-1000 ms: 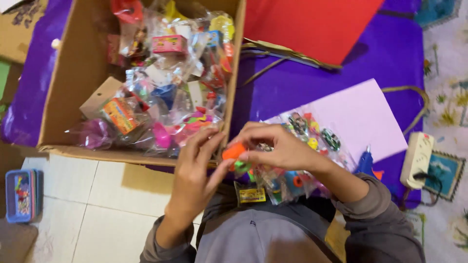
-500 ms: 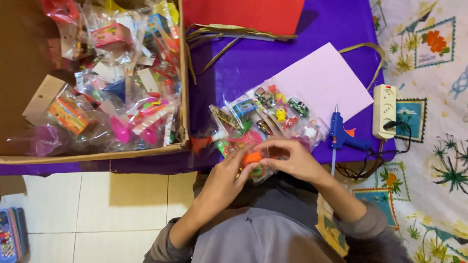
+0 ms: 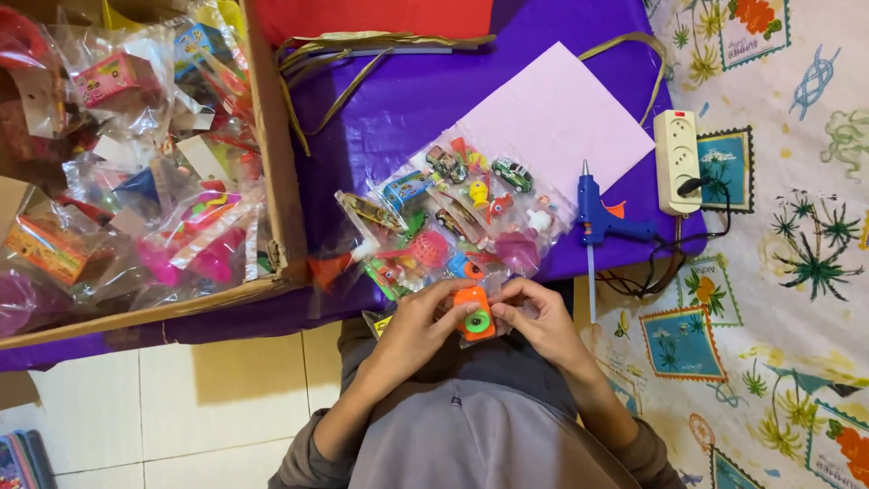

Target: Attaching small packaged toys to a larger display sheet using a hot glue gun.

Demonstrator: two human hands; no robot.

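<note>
Both hands gripped 1 orange toy camera (image 3: pixel 473 313): left hand (image 3: pixel 418 328) on its left side, right hand (image 3: pixel 539 321) opposite, equally near.

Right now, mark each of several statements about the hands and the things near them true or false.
1. Both hands, left hand and right hand, hold an orange toy camera. True.
2. The glue gun is red. False: it is blue.
3. The cardboard box holds bagged toys. True.
4. The power strip lies inside the box. False: it lies at the purple cloth's edge, beside the glue gun.
</note>
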